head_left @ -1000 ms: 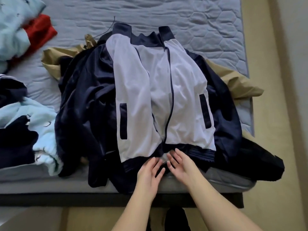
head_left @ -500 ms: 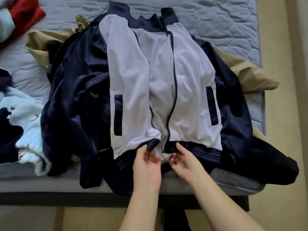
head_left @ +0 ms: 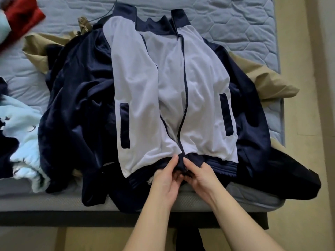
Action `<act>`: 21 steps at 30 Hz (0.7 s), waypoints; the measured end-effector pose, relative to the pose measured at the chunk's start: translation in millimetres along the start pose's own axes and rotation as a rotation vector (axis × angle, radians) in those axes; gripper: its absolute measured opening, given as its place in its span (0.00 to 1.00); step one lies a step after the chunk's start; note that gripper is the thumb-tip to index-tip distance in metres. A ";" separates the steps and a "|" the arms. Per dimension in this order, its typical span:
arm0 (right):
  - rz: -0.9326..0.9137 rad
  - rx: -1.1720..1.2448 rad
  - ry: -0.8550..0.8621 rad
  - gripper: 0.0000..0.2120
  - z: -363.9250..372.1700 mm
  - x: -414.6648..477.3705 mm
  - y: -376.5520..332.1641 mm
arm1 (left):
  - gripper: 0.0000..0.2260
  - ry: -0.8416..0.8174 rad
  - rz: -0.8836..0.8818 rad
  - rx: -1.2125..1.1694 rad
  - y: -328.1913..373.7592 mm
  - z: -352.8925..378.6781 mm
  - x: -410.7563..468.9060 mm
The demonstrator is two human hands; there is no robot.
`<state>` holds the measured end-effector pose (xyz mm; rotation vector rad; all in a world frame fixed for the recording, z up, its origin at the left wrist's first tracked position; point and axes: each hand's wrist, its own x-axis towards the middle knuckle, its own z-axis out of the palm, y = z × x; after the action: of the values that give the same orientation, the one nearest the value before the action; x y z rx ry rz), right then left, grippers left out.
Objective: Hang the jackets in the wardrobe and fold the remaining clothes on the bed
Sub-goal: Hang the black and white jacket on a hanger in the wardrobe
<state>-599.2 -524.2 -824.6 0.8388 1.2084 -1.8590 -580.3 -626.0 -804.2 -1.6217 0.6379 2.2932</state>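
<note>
The jacket (head_left: 174, 98) lay front-up on the bed (head_left: 235, 33), atop darker clothes (head_left: 76, 105), so its zip (head_left: 183, 105) ran straight. My left hand (head_left: 165, 180) and right hand (head_left: 201, 175) each pinched the hem (head_left: 217, 163) at the zip's foot, grip narrow, probably to join it for hanging.

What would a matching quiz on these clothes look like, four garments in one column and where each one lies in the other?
Things:
1 white-and-navy jacket
2 red garment
3 tan garment
4 light blue garment

Places:
A far left
B near left
C centre, on top
D underneath, sticking out at both sides

Pairs: 1-C, 2-A, 3-D, 4-B
</note>
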 end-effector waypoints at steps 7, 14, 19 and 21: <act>-0.066 -0.252 0.068 0.09 -1.9 -15.2 -8.5 | 0.05 -0.087 0.260 0.557 8.5 -11.1 -6.0; -0.086 -0.284 0.081 0.07 -8.5 -36.4 -7.8 | 0.07 -0.153 0.292 0.627 9.6 -23.2 -20.2; -0.090 0.028 -0.088 0.07 0.4 -51.1 -17.1 | 0.09 -0.139 0.335 0.628 16.2 -23.2 -35.7; -0.097 0.051 -0.108 0.07 4.3 -57.2 -18.3 | 0.07 -0.165 0.345 0.576 16.7 -19.3 -42.7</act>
<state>-586.7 -509.7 -767.5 0.7083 1.1569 -1.9938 -557.3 -648.3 -766.2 -1.1043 1.4624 2.1318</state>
